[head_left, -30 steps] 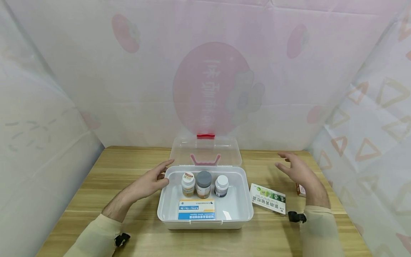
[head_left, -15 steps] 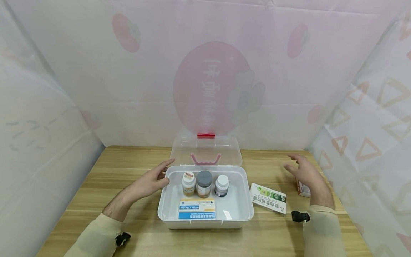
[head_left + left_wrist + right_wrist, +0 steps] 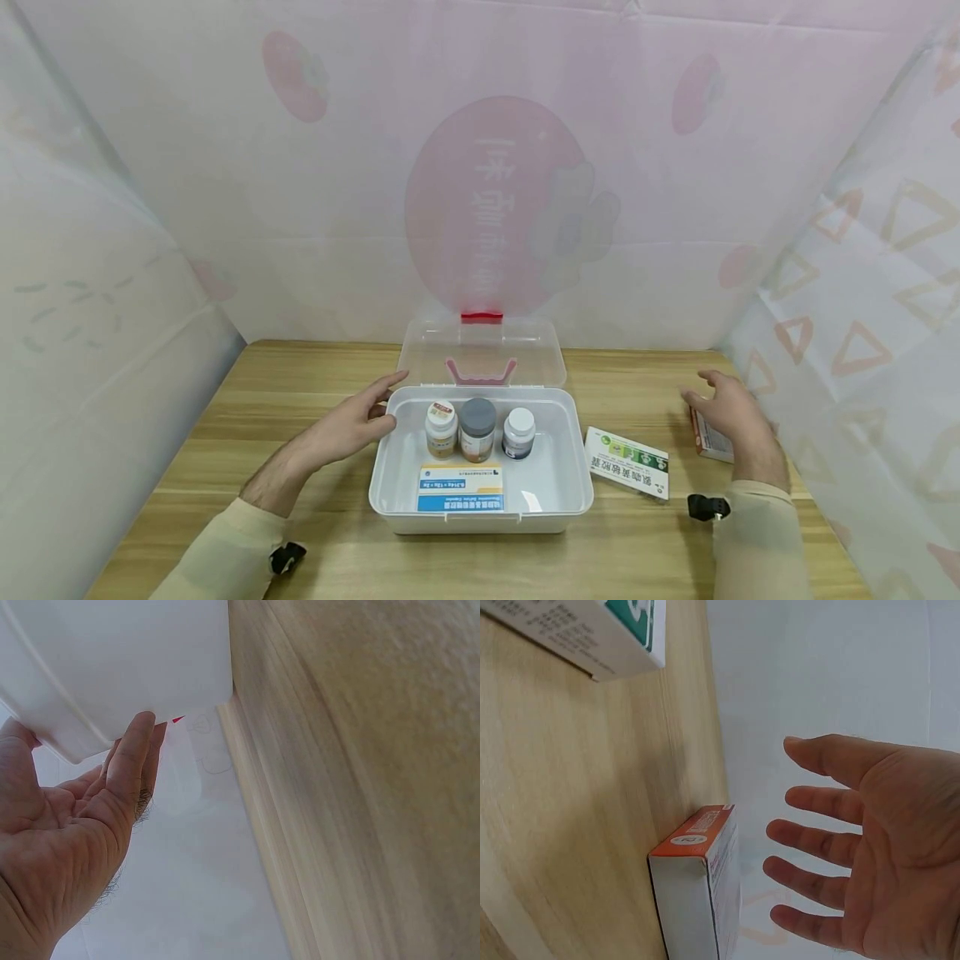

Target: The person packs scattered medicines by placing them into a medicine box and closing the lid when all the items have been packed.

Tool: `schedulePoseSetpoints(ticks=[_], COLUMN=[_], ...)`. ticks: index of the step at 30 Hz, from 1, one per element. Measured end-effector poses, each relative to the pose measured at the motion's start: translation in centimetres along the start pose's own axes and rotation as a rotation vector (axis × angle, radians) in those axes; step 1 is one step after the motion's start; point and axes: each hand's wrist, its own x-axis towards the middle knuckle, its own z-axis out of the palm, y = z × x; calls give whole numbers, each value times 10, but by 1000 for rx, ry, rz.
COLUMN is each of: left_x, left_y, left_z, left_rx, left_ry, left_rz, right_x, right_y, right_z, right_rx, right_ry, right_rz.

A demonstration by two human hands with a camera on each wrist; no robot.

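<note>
A white plastic storage box (image 3: 480,524) stands with its clear lid (image 3: 517,350) folded back. Inside it are a white-capped bottle (image 3: 442,432), a grey-capped bottle (image 3: 477,429), a smaller white-capped bottle (image 3: 518,433) and a flat blue-and-white medicine box (image 3: 461,490). At the storage box's left rim rests my left hand (image 3: 352,429), fingers extended along its wall in the left wrist view. My right hand (image 3: 738,421) is held above an orange-and-white medicine box (image 3: 711,437), partly hidden beneath it. In the right wrist view the right fingers (image 3: 814,844) are spread, with nothing between them.
A green-and-white medicine box (image 3: 626,462) lies on the wooden table (image 3: 300,375) just right of the storage box. Printed cloth walls (image 3: 337,208) enclose the table at the back and both sides.
My right hand has moved to the right and slightly down, uncovering more of the orange-and-white medicine box. The left hand has stayed at the storage box's rim.
</note>
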Motion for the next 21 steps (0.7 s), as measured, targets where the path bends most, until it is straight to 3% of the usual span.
schedulePoseSetpoints(ticks=[5, 13, 21], left_x=[0, -1, -1], left_y=[1, 1, 1], left_z=[0, 1, 1], left_rx=[5, 12, 16], left_ry=[3, 6, 7], left_rz=[-3, -6, -6], right_x=[-2, -11, -15], right_y=[5, 5, 4], right_z=[-1, -1, 4], right_rx=[-39, -78, -90], right_ry=[-29, -86, -80], right_rz=[69, 251, 328])
